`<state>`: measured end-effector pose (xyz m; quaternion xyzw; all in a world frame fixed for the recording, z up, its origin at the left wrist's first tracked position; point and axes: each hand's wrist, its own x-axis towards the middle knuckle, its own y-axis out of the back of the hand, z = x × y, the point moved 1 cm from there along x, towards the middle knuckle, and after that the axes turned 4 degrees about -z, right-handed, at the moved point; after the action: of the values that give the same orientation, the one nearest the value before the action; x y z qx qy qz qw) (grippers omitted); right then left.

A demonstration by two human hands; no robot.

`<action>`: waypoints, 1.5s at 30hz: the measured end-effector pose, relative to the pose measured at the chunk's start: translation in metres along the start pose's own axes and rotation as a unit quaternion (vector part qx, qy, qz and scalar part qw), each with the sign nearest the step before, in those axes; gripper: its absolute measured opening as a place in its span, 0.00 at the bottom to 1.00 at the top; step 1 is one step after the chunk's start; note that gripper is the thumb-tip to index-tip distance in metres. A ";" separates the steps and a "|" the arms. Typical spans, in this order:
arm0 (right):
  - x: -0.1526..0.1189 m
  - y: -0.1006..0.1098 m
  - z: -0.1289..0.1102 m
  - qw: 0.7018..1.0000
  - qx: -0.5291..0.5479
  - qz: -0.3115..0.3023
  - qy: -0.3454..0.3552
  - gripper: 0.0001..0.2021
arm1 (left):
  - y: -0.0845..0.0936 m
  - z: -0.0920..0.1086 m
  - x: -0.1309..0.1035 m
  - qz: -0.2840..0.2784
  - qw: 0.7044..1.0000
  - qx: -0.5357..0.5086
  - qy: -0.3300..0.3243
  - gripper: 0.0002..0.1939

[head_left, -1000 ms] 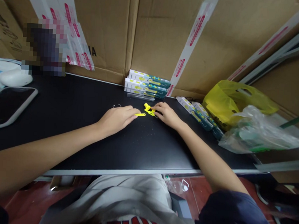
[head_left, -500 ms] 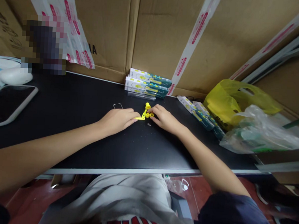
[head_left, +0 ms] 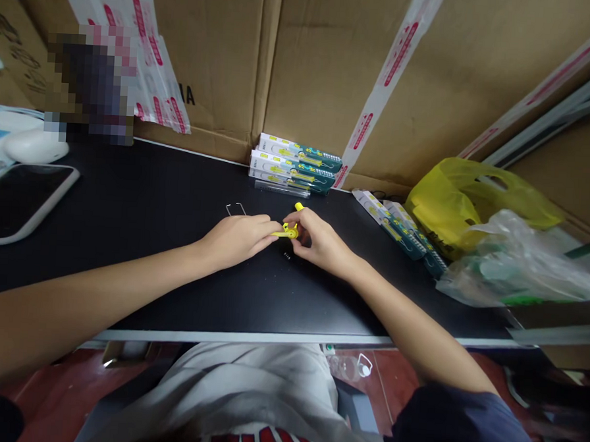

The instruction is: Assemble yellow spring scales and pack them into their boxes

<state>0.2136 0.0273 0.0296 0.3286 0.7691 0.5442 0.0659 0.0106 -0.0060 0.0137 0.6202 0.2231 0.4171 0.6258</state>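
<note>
My left hand (head_left: 237, 236) is closed on a flat yellow plastic arm (head_left: 278, 234), which points right over the black table. At the arm's right end, the thumb and fingers of my right hand (head_left: 318, 241) curl round a small round yellow part (head_left: 293, 233); my fingers partly cover it. Another yellow plastic piece (head_left: 299, 207) shows just behind my right fingertips. A tiny metal spring (head_left: 286, 255) lies on the table in front of my hands. Beyond my left hand rests a bent metal wire (head_left: 235, 208).
Printed boxes (head_left: 295, 169) are stacked at the back, with a clear plastic tube (head_left: 282, 189) before them. More boxes (head_left: 391, 219) lie at right, beside a yellow bag (head_left: 439, 202) and a clear bag (head_left: 525, 266). A phone (head_left: 21, 203) lies far left. Cardboard (head_left: 313, 70) walls the back.
My right hand has moved slightly left and closed in on the yellow parts, meeting the arm in my left hand. The small round part is now at the arm's end.
</note>
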 end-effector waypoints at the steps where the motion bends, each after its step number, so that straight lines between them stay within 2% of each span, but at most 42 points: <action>1: 0.000 0.000 -0.001 1.000 0.000 0.003 -0.001 0.17 | 0.001 0.001 0.000 -0.001 1.000 0.000 0.001 0.14; 16: 0.001 0.001 -0.005 0.998 -0.007 0.054 0.037 0.16 | 0.002 0.003 -0.002 0.015 1.000 0.012 0.014 0.13; 22: -0.002 0.004 -0.007 0.997 0.010 0.063 0.039 0.15 | -0.004 -0.004 -0.001 0.052 0.995 -0.078 -0.018 0.12; 28: -0.002 0.010 -0.010 0.994 -0.006 0.078 0.079 0.14 | -0.005 -0.007 0.002 0.087 0.971 -0.219 -0.041 0.12; 33: -0.002 0.014 -0.004 0.996 0.012 0.066 0.062 0.07 | -0.003 -0.007 0.002 0.076 0.963 -0.257 -0.037 0.12; 37: -0.004 0.017 -0.001 0.997 0.037 0.062 0.036 0.07 | -0.003 -0.007 0.001 0.065 0.967 -0.245 -0.027 0.12; 45: -0.004 0.013 -0.002 0.988 0.142 0.035 -0.049 0.14 | -0.001 -0.006 -0.003 0.111 0.988 -0.094 -0.055 0.11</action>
<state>0.2212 0.0260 0.0412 0.3879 0.8224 0.4146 0.0367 0.0047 -0.0051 0.0108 0.6013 0.0781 0.4682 0.6427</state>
